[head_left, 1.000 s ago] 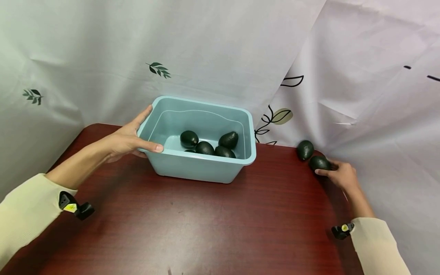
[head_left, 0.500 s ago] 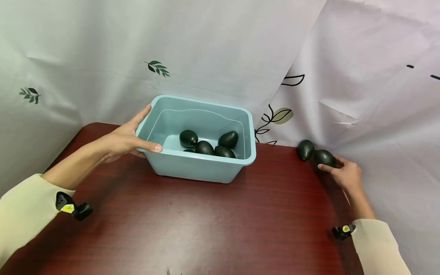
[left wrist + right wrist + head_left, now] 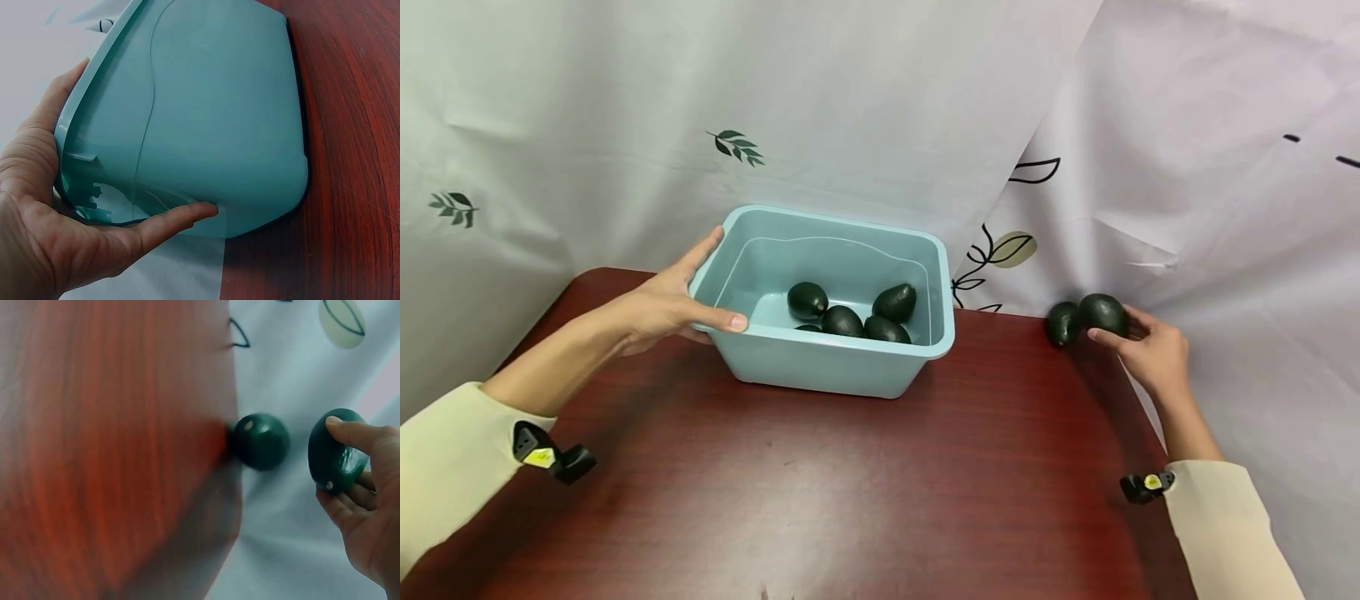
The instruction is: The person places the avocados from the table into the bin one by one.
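A light blue plastic tub (image 3: 820, 367) stands on the table with several dark green avocados (image 3: 842, 321) inside. My left hand (image 3: 662, 307) holds the tub's left end, thumb over the front rim and fingers along the side; the left wrist view shows the tub's wall (image 3: 219, 100) up close. At the far right, my right hand (image 3: 1156, 350) grips an avocado (image 3: 1103, 315) between thumb and fingers, raised off the table. In the right wrist view that held avocado (image 3: 334, 453) is apart from another avocado (image 3: 261, 441), which sits at the table's back right edge.
The dark red wooden table (image 3: 850, 483) has its back edge close to a pale cloth (image 3: 880, 108) with printed leaves. More cloth hangs at the right side, right by my right hand. Each sleeve carries a small black wrist camera (image 3: 553, 454).
My right hand has lifted the avocado up from the table at the right edge. The left hand keeps its hold on the tub; the view has shifted slightly.
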Demonstrator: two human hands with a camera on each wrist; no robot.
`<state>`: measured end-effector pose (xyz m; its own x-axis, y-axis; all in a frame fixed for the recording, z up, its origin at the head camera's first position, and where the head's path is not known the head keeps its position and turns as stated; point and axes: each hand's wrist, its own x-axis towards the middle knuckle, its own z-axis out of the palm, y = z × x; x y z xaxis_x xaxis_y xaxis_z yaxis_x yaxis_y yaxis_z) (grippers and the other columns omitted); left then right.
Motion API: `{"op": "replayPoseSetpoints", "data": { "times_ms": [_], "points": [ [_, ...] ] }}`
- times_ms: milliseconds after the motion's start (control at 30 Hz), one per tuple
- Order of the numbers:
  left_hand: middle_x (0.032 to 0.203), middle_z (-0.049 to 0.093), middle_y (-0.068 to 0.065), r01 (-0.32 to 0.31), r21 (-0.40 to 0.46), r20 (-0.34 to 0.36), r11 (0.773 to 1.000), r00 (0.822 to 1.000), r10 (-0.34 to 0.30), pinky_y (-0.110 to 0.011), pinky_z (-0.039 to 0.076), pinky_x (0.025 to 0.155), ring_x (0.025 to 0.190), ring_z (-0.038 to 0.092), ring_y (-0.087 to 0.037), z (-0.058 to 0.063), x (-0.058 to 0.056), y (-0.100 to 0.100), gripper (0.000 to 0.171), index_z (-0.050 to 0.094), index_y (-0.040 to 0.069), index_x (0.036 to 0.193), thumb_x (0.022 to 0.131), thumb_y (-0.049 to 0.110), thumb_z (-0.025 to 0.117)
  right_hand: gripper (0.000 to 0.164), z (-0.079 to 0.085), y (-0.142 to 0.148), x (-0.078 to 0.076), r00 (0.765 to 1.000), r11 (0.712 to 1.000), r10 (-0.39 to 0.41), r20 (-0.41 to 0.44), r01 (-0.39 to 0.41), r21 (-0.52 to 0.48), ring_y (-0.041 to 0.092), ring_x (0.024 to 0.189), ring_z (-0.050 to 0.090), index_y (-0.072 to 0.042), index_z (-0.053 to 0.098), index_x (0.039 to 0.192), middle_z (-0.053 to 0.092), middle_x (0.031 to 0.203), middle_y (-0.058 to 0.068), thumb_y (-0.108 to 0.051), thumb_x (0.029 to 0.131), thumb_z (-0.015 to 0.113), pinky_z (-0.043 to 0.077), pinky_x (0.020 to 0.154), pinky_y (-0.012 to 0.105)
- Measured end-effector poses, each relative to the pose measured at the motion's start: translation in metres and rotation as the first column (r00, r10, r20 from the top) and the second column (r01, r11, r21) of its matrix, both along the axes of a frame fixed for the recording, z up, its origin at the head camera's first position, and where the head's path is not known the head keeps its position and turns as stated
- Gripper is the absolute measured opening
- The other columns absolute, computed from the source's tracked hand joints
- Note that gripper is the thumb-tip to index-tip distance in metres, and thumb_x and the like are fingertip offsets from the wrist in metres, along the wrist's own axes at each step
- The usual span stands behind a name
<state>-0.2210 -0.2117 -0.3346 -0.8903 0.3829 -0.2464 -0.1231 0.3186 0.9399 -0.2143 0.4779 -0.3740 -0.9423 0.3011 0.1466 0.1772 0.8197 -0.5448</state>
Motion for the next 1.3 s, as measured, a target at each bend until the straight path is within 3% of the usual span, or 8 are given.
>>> {"op": "replayPoseSetpoints", "data": {
  "times_ms": [100,200,300,367,467,867,1200,1300],
  "points": [
    [0.187,0.009,-0.013,0.001,0.002,-0.001,1.000,1.000,-0.001,-0.068,0.064,0.103,0.160,0.032,-0.049,0.000,0.000,0.000,0.139,-0.017,0.052,0.177,0.095,0.016,0.089,0.087,0.009,-0.006,-0.004,1.000,0.999,0.027,-0.004,-0.027,-0.020,0.044,0.144,0.067,-0.009,0.055,0.167,0.065,0.158,0.024,-0.051,0.098,0.087,0.042,0.085,0.008],
    [0.187,0.009,-0.014,0.001,0.003,-0.002,1.000,1.000,-0.001,-0.069,0.063,0.104,0.160,0.031,-0.049,0.000,0.000,0.000,0.138,-0.017,0.052,0.177,0.095,0.015,0.089,0.086,0.018,-0.015,-0.006,0.998,0.998,0.048,-0.028,-0.049,-0.047,0.038,0.142,0.070,-0.009,0.056,0.167,0.065,0.159,0.022,-0.049,0.097,0.087,0.041,0.082,0.002],
    [0.187,0.009,-0.014,0.001,0.004,-0.002,1.000,1.000,-0.001,-0.070,0.063,0.104,0.160,0.031,-0.049,0.000,0.000,0.000,0.138,-0.017,0.051,0.177,0.095,0.015,0.089,0.086,0.028,-0.025,-0.008,0.998,0.997,0.052,-0.045,-0.055,-0.048,0.008,0.124,0.076,-0.013,0.058,0.166,0.067,0.158,0.020,-0.052,0.096,0.089,0.043,0.082,0.001],
    [0.186,0.010,-0.014,0.002,0.006,-0.004,1.000,1.000,-0.002,-0.070,0.063,0.104,0.160,0.031,-0.049,0.000,0.000,-0.001,0.138,-0.017,0.051,0.177,0.095,0.015,0.088,0.086,0.034,-0.033,-0.009,0.996,0.997,0.063,-0.058,-0.066,-0.049,-0.012,0.111,0.068,-0.015,0.060,0.165,0.068,0.158,0.018,-0.053,0.094,0.090,0.043,0.082,0.000],
    [0.185,0.010,-0.015,0.006,0.007,-0.010,1.000,1.000,-0.006,-0.070,0.063,0.103,0.159,0.031,-0.049,0.000,-0.001,-0.002,0.137,-0.017,0.051,0.177,0.096,0.015,0.088,0.086,0.043,-0.043,-0.012,0.994,0.995,0.083,-0.070,-0.087,-0.058,-0.024,0.100,0.057,-0.017,0.060,0.165,0.069,0.157,0.016,-0.055,0.093,0.091,0.045,0.081,0.000],
    [0.185,0.010,-0.015,0.003,0.010,-0.004,1.000,1.000,-0.003,-0.071,0.062,0.104,0.160,0.030,-0.049,-0.001,-0.002,-0.004,0.138,-0.018,0.050,0.177,0.096,0.014,0.087,0.082,0.064,-0.077,-0.021,0.979,0.982,0.162,-0.127,-0.173,-0.082,-0.031,0.093,0.055,-0.017,0.065,0.161,0.073,0.152,0.016,-0.047,0.091,0.095,0.047,0.083,-0.002],
    [0.185,0.010,-0.016,0.014,0.004,-0.014,1.000,1.000,-0.014,-0.073,0.061,0.104,0.160,0.030,-0.049,-0.003,-0.003,-0.003,0.138,-0.019,0.051,0.177,0.096,0.017,0.088,0.078,0.081,-0.105,-0.030,0.961,0.964,0.227,-0.157,-0.245,-0.106,-0.012,0.109,0.073,-0.018,0.070,0.156,0.076,0.147,0.013,-0.043,0.089,0.098,0.052,0.086,0.002],
    [0.185,0.011,-0.016,0.015,0.003,-0.017,1.000,1.000,-0.015,-0.073,0.061,0.104,0.159,0.030,-0.049,-0.002,-0.003,-0.002,0.137,-0.019,0.051,0.177,0.097,0.017,0.087,0.078,0.088,-0.119,-0.034,0.954,0.956,0.251,-0.166,-0.272,-0.113,0.000,0.118,0.079,-0.016,0.071,0.155,0.075,0.148,0.015,-0.041,0.088,0.099,0.053,0.084,0.003]
  ]
}}
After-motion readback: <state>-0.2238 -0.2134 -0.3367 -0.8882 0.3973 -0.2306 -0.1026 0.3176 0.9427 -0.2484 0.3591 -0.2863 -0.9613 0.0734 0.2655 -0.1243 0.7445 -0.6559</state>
